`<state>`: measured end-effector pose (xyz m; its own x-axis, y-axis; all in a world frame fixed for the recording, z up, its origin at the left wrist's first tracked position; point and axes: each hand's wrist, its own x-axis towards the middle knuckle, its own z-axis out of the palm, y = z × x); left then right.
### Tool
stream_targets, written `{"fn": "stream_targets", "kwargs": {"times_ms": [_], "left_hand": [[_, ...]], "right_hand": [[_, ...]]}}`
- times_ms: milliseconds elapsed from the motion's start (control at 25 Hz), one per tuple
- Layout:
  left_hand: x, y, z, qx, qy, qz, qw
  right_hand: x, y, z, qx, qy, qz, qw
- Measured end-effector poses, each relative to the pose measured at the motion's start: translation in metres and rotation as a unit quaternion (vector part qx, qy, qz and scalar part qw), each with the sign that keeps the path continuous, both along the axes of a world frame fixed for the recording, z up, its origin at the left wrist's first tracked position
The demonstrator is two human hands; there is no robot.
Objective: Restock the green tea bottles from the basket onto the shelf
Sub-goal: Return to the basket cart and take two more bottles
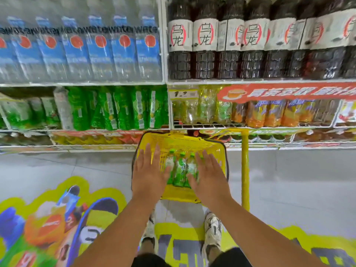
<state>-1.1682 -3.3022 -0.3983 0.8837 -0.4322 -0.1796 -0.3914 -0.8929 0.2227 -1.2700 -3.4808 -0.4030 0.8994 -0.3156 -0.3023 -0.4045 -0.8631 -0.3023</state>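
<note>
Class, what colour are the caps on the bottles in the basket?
Bright green caps on the bottles, seen in the head view.

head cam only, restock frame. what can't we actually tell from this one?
- Bottle count: three green caps show on the green tea bottles in the yellow basket; any more would be hidden by the left hand and right hand.
- Contact: whether either hand touches a bottle; fingertips blurred.
- Shelf gap for them: the green-labelled bottles on the shelf are blurred.
- Price tag: digits smeared.
</note>
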Motion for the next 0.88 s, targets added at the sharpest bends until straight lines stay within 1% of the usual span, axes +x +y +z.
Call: {"fn": "stream_targets", "kwargs": {"times_ms": [80, 160, 240, 320, 440, 640, 880], "left_hand": [[-0.001, -0.009, -0.039, 0.015, 0.008, 0.021, 1.000], [-0.001, -0.013, -0.077, 0.039, 0.016, 0.016, 0.999], [0.000, -0.015, -0.115, 0.040, 0.007, 0.005, 0.999], [0.003, -0.012, -0.147, 0.036, -0.002, 0.002, 0.999], [0.007, -0.002, -0.190, 0.068, 0.007, -0.004, 0.998], [0.023, 0.004, -0.239, 0.086, 0.029, -0.020, 0.996], [0.037, -0.004, -0.285, 0.083, 0.045, -0.027, 0.995]], "right_hand": [[0.005, -0.007, -0.041, 0.011, -0.003, 0.014, 1.000], [0.009, -0.011, -0.080, 0.014, -0.007, 0.021, 1.000], [0.011, -0.011, -0.120, 0.012, -0.007, 0.017, 1.000], [0.015, -0.009, -0.157, 0.010, 0.003, 0.010, 1.000], [0.018, -0.001, -0.206, 0.002, 0.023, 0.004, 1.000], [0.028, 0.009, -0.258, 0.006, 0.030, -0.010, 0.999], [0.051, 0.015, -0.296, 0.023, 0.041, -0.023, 0.999]]}}
